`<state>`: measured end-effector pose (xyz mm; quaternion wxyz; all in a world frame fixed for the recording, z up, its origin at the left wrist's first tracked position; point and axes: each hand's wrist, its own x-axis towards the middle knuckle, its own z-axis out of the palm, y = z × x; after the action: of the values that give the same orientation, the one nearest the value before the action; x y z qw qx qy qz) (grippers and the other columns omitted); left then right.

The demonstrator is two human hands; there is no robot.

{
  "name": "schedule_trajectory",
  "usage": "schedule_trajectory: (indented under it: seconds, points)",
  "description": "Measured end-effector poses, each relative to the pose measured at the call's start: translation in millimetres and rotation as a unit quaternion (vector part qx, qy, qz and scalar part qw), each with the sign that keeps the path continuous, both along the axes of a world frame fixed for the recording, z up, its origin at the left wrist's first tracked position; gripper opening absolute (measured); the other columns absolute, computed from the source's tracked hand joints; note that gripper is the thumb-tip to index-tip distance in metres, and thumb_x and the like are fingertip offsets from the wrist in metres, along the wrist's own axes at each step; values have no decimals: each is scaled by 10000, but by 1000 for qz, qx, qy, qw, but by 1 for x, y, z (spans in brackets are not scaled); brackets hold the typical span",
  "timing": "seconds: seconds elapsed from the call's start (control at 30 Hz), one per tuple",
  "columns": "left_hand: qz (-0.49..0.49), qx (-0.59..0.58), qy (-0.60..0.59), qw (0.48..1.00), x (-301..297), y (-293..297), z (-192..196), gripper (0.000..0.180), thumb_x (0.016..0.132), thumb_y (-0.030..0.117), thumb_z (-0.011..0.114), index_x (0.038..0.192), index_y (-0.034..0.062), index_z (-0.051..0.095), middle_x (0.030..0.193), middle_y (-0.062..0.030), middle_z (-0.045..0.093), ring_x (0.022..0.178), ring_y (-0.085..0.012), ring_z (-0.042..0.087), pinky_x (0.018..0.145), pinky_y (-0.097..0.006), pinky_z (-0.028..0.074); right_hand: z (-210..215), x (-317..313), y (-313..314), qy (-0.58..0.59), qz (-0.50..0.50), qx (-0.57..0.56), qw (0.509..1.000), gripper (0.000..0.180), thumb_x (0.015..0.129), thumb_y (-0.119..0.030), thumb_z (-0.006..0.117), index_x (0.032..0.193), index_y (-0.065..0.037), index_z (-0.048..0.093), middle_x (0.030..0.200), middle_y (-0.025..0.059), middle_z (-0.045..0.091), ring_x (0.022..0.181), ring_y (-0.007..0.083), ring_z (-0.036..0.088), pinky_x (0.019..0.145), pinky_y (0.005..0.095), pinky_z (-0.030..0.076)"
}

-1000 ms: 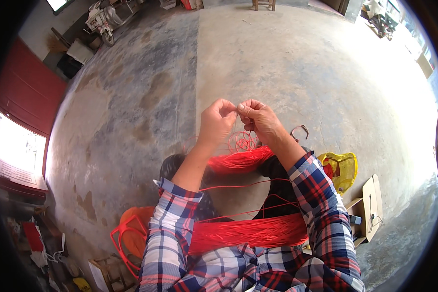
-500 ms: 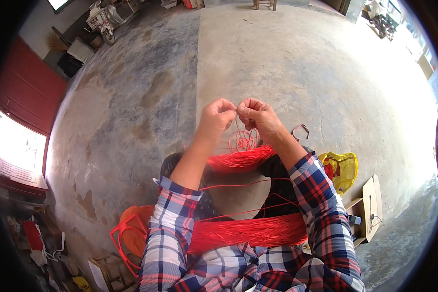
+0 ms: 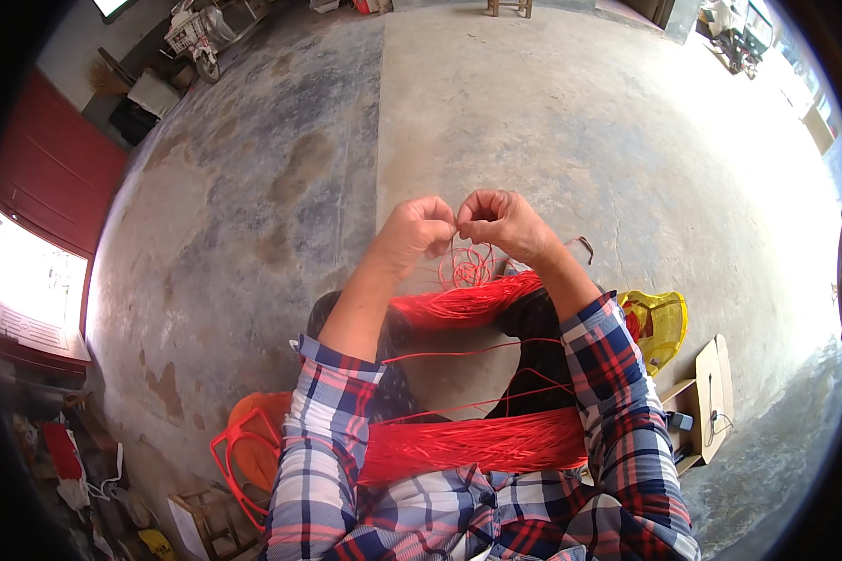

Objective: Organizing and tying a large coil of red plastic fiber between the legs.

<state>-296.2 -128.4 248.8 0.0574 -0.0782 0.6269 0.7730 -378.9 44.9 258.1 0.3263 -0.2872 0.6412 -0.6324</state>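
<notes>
In front of my knees, my left hand [image 3: 415, 232] and my right hand [image 3: 505, 224] meet fingertip to fingertip. Both are closed in a pinch on a thin red cord [image 3: 453, 245], which hangs down between them; its end is hidden by the fingers. Below the hands lies a loose coil of red cord [image 3: 468, 269]. A thick bundle of red strands [image 3: 468, 305] stretches across my knees, and a wider red bundle [image 3: 477, 447] rests on my lap. Single red strands [image 3: 477, 353] run between my legs.
To my right stand a yellow mesh basket [image 3: 666, 335] and an open cardboard box [image 3: 713, 402] with a dark cable. An orange-red chair [image 3: 243, 458] is close on my left, near a wooden frame [image 3: 217, 528]. A scooter [image 3: 201, 42] is parked far left on the concrete floor [image 3: 496, 112].
My right hand has turned slightly, its wrist and forearm shifting to the right. The fingertips stay together in almost the same place.
</notes>
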Motion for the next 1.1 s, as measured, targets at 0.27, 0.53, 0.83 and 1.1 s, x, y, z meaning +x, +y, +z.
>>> schedule_trajectory:
  seconds: [0.27,0.53,0.83,1.1]
  points:
    - [-2,-41,-14,999,-2,5,1,72,729,32,596,796,52,582,655,-29,592,540,-102,552,474,-215,403,2,2,4,200,-21,84,976,142,724,-77,615,832,12,641,721,88,659,668,148,623,631,290,506]
    - [4,-57,-15,998,-3,8,4,86,722,26,576,805,48,575,682,-51,607,545,-121,560,472,-229,404,4,5,3,215,-39,92,971,149,722,-99,608,817,14,634,714,85,653,641,156,609,609,283,494]
    - [52,151,-34,987,-2,6,0,75,739,46,579,797,77,543,655,-44,590,520,-132,542,454,-235,374,-4,4,-4,-23,-47,-3,999,71,785,-68,605,821,-7,603,737,-7,583,667,68,526,568,211,430]
    - [72,-76,-33,994,-5,12,3,52,722,25,555,770,45,561,632,-49,587,494,-107,527,408,-220,343,-2,7,-2,330,-61,92,938,130,703,-95,633,825,-51,628,727,93,652,643,215,637,594,318,501]
